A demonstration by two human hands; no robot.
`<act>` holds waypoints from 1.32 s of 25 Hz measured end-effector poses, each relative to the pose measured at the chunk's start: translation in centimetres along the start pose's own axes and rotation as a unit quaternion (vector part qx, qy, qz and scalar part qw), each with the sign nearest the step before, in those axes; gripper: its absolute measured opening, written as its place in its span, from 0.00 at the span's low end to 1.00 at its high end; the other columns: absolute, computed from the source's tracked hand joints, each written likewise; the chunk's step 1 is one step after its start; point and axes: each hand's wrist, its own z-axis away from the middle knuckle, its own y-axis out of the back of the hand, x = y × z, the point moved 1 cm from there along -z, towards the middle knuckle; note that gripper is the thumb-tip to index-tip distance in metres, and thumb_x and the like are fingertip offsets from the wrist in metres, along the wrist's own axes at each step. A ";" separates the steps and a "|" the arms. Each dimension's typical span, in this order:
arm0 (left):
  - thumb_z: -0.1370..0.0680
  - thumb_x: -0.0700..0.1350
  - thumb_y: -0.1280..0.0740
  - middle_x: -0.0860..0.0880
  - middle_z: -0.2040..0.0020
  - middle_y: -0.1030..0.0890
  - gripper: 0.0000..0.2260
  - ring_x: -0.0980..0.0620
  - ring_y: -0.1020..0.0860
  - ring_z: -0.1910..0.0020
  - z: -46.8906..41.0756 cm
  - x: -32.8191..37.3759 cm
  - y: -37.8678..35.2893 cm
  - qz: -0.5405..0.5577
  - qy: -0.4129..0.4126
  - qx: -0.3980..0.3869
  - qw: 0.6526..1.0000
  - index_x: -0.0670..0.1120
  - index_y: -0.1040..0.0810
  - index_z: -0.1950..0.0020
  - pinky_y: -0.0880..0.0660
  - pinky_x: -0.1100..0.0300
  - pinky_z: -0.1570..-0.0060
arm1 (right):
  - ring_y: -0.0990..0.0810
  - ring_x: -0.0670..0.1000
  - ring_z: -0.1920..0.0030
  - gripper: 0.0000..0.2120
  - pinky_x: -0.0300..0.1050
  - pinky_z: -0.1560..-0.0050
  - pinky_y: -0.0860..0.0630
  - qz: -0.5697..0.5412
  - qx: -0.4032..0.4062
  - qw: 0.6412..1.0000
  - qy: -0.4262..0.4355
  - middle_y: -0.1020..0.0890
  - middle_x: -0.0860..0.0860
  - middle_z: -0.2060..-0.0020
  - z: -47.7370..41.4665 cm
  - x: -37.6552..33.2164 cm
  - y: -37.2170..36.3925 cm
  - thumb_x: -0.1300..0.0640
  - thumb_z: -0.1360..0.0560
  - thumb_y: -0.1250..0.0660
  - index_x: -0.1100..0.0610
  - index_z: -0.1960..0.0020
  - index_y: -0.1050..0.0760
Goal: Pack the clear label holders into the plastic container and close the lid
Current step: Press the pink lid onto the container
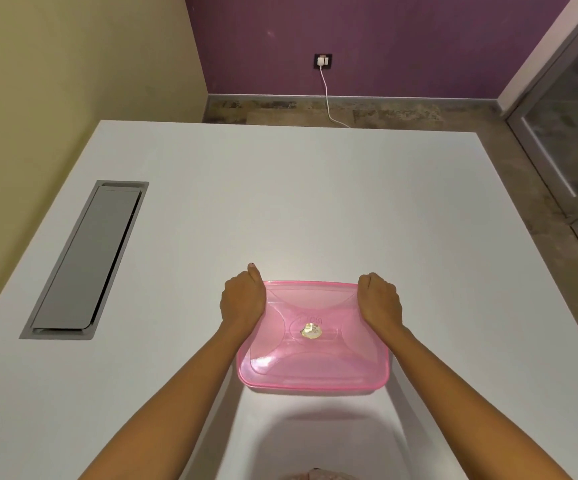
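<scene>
A translucent pink plastic container (313, 362) sits on the white table, near its front edge, with its pink lid on top. A small gold sticker (311, 330) marks the lid's middle. My left hand (242, 299) grips the far left corner of the lid, fingers curled over the rim and thumb pointing forward. My right hand (379, 301) is curled over the far right corner in the same way. No clear label holders show; the tinted lid hides whatever lies inside.
The white table (280, 202) has a grey cable hatch (85, 259) set into its left side. Beyond the far edge are a purple wall, a socket with a white cable (329, 95), and a glass door at the right.
</scene>
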 end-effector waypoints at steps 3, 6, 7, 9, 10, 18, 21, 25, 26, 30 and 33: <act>0.18 0.46 0.49 0.36 0.45 0.21 0.19 0.36 0.23 0.47 0.0 0.0 -0.3 -0.015 -0.007 0.007 1.000 0.35 0.30 0.37 0.25 0.48 0.51 | 0.28 0.59 0.61 0.17 0.48 0.58 0.32 0.014 0.005 1.000 0.000 0.25 0.58 0.62 0.1 0.2 -0.2 0.58 0.21 0.51 0.56 0.69 0.40; 0.18 0.39 0.50 0.38 0.44 0.22 0.15 0.38 0.24 0.47 0.3 -0.2 -0.3 -0.011 0.001 0.006 1.000 0.37 0.33 0.34 0.30 0.52 0.58 | 0.24 0.61 0.59 0.15 0.49 0.58 0.30 0.010 0.024 1.000 0.009 0.22 0.60 0.61 0.3 0.3 -0.3 0.57 0.21 0.51 0.60 0.64 0.35; 0.18 0.42 0.51 0.39 0.46 0.21 0.15 0.38 0.24 0.48 0.4 0.0 -0.1 -0.011 -0.010 0.001 1.000 0.38 0.29 0.39 0.31 0.53 0.58 | 0.23 0.62 0.58 0.15 0.50 0.58 0.30 0.010 0.031 0.999 0.013 0.21 0.60 0.60 0.4 0.3 -0.3 0.57 0.21 0.51 0.61 0.63 0.34; 0.17 0.49 0.52 0.38 0.49 0.20 0.20 0.37 0.23 0.49 0.3 0.0 -0.1 -0.014 -0.010 0.008 1.000 0.37 0.25 0.44 0.29 0.51 0.55 | 0.23 0.62 0.59 0.15 0.49 0.59 0.30 0.010 0.042 0.999 0.021 0.21 0.61 0.60 0.4 0.4 -0.3 0.58 0.21 0.50 0.62 0.62 0.33; 0.18 0.50 0.52 0.38 0.50 0.20 0.21 0.36 0.22 0.49 0.2 0.0 -0.1 -0.012 -0.003 -0.004 1.000 0.37 0.25 0.45 0.27 0.50 0.54 | 0.24 0.61 0.60 0.15 0.49 0.59 0.31 0.011 0.045 0.999 0.024 0.21 0.61 0.60 0.4 0.3 -0.2 0.58 0.21 0.50 0.62 0.62 0.33; 0.19 0.42 0.47 0.42 0.65 0.25 0.17 0.39 0.26 0.60 -0.5 -0.1 0.0 -0.001 -0.032 -0.020 0.999 0.44 0.39 0.69 0.33 0.53 0.62 | 0.25 0.62 0.59 0.16 0.50 0.59 0.31 0.013 0.070 0.997 0.042 0.21 0.60 0.60 0.5 0.5 -0.3 0.57 0.20 0.50 0.64 0.59 0.30; 0.18 0.55 0.50 0.48 0.64 0.27 0.20 0.44 0.29 0.62 0.5 -0.8 0.2 0.009 -0.022 0.016 1.000 0.45 0.31 0.62 0.35 0.54 0.61 | 0.25 0.60 0.57 0.19 0.50 0.57 0.32 0.005 0.067 0.997 0.044 0.21 0.58 0.56 1.1 0.9 0.0 0.51 0.18 0.53 0.62 0.54 0.29; 0.19 0.57 0.52 0.49 0.59 0.27 0.18 0.44 0.29 0.60 3.6 -3.4 -0.2 0.006 0.012 0.039 0.999 0.46 0.31 0.52 0.34 0.53 0.58 | 0.29 0.56 0.58 0.20 0.50 0.55 0.32 0.004 0.051 0.998 0.025 0.22 0.56 0.51 3.2 2.8 0.0 0.44 0.19 0.55 0.57 0.49 0.32; 0.19 0.57 0.53 0.49 0.60 0.27 0.17 0.44 0.29 0.60 4.5 -4.0 -0.3 0.009 0.026 0.044 0.999 0.47 0.32 0.53 0.33 0.52 0.58 | 0.28 0.55 0.58 0.19 0.50 0.55 0.32 0.003 0.053 0.998 0.016 0.21 0.56 0.51 3.9 3.3 -0.2 0.43 0.19 0.55 0.56 0.49 0.33; 0.19 0.59 0.55 0.48 0.61 0.27 0.18 0.43 0.29 0.61 6.8 -5.4 -0.7 0.033 0.074 0.056 0.995 0.48 0.34 0.54 0.32 0.51 0.59 | 0.23 0.59 0.56 0.21 0.52 0.52 0.27 0.007 0.068 0.997 -0.030 0.20 0.57 0.51 6.4 4.5 -1.1 0.42 0.20 0.56 0.56 0.47 0.33; 0.19 0.58 0.55 0.41 0.55 0.22 0.23 0.41 0.28 0.57 7.0 -5.3 -0.7 0.072 0.089 0.058 0.992 0.45 0.28 0.50 0.31 0.49 0.55 | 0.20 0.61 0.52 0.22 0.55 0.50 0.25 0.017 0.079 0.996 -0.042 0.19 0.58 0.51 6.9 4.4 -1.3 0.42 0.20 0.56 0.57 0.45 0.33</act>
